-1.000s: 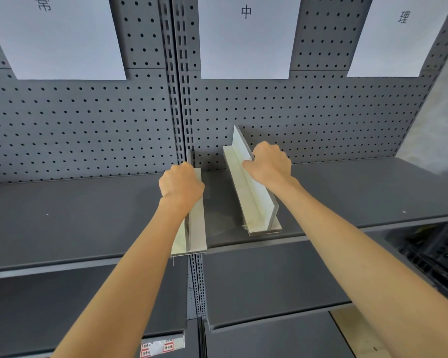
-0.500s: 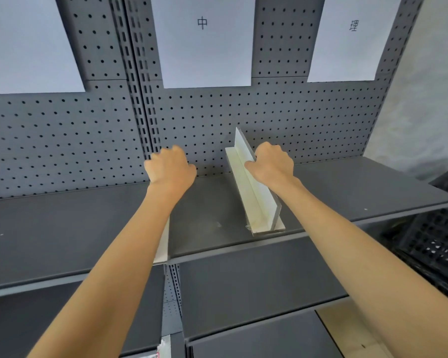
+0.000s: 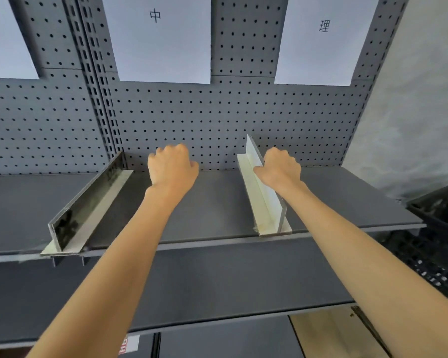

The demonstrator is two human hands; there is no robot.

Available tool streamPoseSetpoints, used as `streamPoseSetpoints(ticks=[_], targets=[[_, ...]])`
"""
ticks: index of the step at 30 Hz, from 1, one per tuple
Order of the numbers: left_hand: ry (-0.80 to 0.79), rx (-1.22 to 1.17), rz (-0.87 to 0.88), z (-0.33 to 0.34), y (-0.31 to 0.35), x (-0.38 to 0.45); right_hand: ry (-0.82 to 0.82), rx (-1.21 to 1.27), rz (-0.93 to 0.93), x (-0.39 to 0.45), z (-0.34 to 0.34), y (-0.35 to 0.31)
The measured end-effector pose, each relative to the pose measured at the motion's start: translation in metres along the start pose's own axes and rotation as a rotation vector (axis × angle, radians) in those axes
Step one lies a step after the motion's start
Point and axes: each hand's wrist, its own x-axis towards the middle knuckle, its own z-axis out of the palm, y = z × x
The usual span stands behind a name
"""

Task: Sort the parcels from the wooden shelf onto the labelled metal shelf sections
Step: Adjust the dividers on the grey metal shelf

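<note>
A grey metal shelf (image 3: 207, 208) with a pegboard back fills the view; no parcel is in sight. Two L-shaped dividers stand on it. My right hand (image 3: 281, 167) grips the top edge of the white right divider (image 3: 263, 202), thumb on its left face. My left hand (image 3: 172, 167) hovers over the shelf's back between the dividers, fingers curled, holding nothing. The left divider (image 3: 88, 202) stands apart from it, at the joint between shelf sections. White paper labels hang above: a middle label (image 3: 163, 37) and a right label (image 3: 318, 40).
A second grey shelf (image 3: 217, 280) runs below the first. A black plastic crate (image 3: 440, 228) stands at the right, beside a pale wall. Part of a third paper label (image 3: 5, 40) shows at the upper left.
My left hand has let go of the left divider and moved right and back, now hovering between the dividers. The view has shifted right. My right hand stays on the right divider.
</note>
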Motion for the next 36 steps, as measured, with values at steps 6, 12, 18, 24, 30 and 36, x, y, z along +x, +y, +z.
streamPoseSetpoints(ticks=[6,12,18,24,30,36], targets=[[0.033,0.014,0.031,0.006,0.013,-0.009,-0.046,0.012,-0.017,0.006,0.003,0.020],[-0.008,0.054,0.049,0.012,0.013,-0.010,-0.082,0.017,-0.017,0.008,0.014,0.023],[-0.011,0.057,0.045,0.019,0.012,-0.008,-0.092,0.010,-0.020,0.011,0.021,0.022],[-0.020,0.056,0.049,0.020,0.010,-0.006,-0.108,-0.002,-0.014,0.011,0.028,0.018],[-0.049,0.058,0.049,0.020,0.005,-0.007,-0.114,-0.031,-0.017,0.010,0.031,0.017],[-0.053,0.063,0.032,0.017,0.002,-0.007,-0.115,-0.018,-0.005,0.015,0.032,0.019]])
